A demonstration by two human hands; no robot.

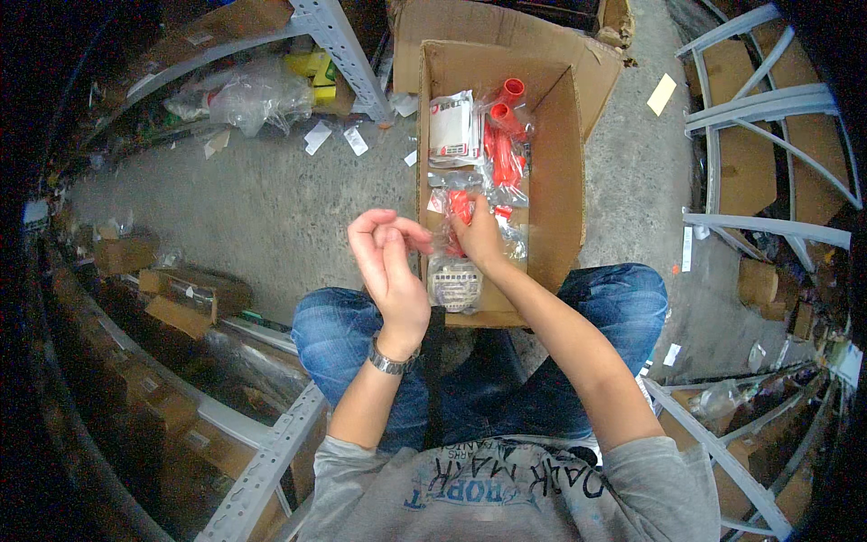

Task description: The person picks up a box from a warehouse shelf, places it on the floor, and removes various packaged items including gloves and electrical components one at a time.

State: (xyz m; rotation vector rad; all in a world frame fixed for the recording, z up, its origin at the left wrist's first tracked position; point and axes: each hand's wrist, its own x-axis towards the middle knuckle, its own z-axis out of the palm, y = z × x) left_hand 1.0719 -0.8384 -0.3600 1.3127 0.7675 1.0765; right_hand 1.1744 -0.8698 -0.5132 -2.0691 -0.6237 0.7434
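Observation:
An open cardboard box stands on the floor between my knees. My right hand reaches into it, its fingers closed on a red item in clear plastic. To the left, my left hand hovers at the box's left edge, palm turned up and fingers curled, holding nothing that I can see. Red plastic tubes in clear bags lie at the box's far right. Beside them, at the far left, is a stack of flat white printed packets. A clear bag with a printed label lies at the near end.
Metal shelving with cardboard boxes rises on both sides; one upright stands left of the box's far end. Clear plastic wrapping and a yellow item lie at the upper left. Paper scraps are scattered on the concrete floor. An opened carton sits lower left.

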